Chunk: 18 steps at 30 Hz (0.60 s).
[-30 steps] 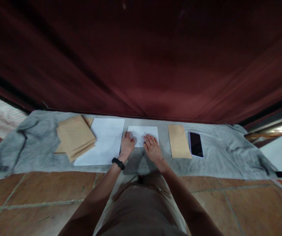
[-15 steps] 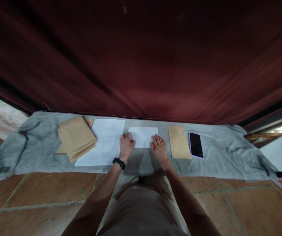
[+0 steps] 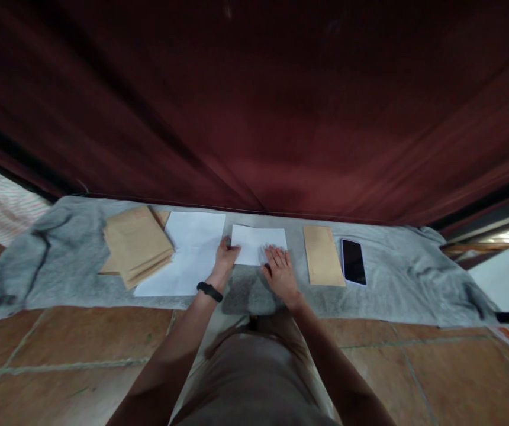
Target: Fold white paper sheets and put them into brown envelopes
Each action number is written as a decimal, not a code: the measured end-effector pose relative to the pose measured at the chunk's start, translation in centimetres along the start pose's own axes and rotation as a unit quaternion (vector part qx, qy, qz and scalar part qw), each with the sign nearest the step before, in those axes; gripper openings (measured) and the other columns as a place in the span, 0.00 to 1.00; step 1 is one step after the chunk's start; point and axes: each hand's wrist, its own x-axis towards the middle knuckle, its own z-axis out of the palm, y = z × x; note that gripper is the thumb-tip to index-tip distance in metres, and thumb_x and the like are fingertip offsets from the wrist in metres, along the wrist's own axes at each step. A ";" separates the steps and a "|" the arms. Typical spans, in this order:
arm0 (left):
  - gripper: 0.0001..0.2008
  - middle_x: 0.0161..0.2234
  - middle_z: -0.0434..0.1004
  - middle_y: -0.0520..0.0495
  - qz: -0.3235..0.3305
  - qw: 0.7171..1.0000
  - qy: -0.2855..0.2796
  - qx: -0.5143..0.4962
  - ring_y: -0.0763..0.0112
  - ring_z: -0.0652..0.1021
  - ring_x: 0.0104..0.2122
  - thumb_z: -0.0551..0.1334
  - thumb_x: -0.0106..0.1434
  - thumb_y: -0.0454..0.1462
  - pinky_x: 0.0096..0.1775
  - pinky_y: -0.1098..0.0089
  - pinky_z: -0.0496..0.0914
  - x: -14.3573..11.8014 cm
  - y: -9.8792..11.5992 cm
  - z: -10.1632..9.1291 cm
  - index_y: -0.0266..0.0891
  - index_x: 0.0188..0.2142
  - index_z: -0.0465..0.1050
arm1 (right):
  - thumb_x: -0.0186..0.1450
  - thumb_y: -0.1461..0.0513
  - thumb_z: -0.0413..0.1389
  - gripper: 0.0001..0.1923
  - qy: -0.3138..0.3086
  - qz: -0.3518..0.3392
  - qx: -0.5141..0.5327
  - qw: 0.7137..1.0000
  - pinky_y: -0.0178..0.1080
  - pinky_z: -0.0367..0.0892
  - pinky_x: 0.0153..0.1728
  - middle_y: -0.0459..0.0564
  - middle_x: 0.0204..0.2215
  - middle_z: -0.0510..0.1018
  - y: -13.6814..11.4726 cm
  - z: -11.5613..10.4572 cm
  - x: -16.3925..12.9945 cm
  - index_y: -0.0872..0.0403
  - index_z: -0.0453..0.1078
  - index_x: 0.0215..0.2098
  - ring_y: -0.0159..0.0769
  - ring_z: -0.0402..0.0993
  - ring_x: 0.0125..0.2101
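- Left hand (image 3: 225, 255) pinches the left edge of the folded white paper sheet (image 3: 258, 244).
- Right hand (image 3: 279, 269) lies flat, fingers spread, on the sheet's near right edge.
- Just right: a single brown paper envelope (image 3: 322, 254), then a black smartphone (image 3: 353, 261).
- Left: a stack of brown envelopes (image 3: 135, 246).

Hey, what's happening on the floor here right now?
A person kneels at a grey cloth spread over a tiled floor, with both hands on a small folded white sheet of paper. The left hand, with a black wristband, holds the sheet's left edge, while the right hand presses flat on its near right part. A stack of brown envelopes and larger white sheets lie to the left; a single brown envelope and a black smartphone lie to the right.
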 end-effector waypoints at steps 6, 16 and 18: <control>0.27 0.31 0.80 0.50 -0.040 0.995 -0.005 -0.094 0.66 0.79 0.32 0.68 0.47 0.36 0.39 0.66 0.73 -1.1 1.0 0.8 0.36 0.49 0.74 | 0.75 0.58 0.47 0.29 -0.016 -0.004 0.023 1.000 0.52 0.48 0.71 0.55 0.70 0.63 -1.1 0.3 0.2 0.56 0.56 0.72 0.42 0.57 0.69; 0.17 0.30 0.81 0.48 -0.069 0.982 -0.052 -0.168 0.64 0.79 0.34 0.71 0.41 0.37 0.41 0.65 0.72 -1.6 2.5 1.6 0.37 0.33 0.77 | 0.72 0.58 0.51 0.32 0.005 0.015 0.027 1.000 0.52 0.52 0.70 0.58 0.70 0.62 -2.8 0.7 0.7 0.60 0.57 0.72 0.48 0.58 0.68; 0.18 0.31 0.81 0.48 -0.073 0.979 -0.066 -0.178 0.64 0.79 0.34 0.71 0.41 0.37 0.40 0.65 0.72 -1.8 2.7 1.7 0.37 0.34 0.77 | 0.73 0.60 0.49 0.29 0.010 0.026 0.030 0.999 0.52 0.54 0.69 0.60 0.69 0.64 -3.1 0.8 0.8 0.61 0.58 0.71 0.48 0.60 0.67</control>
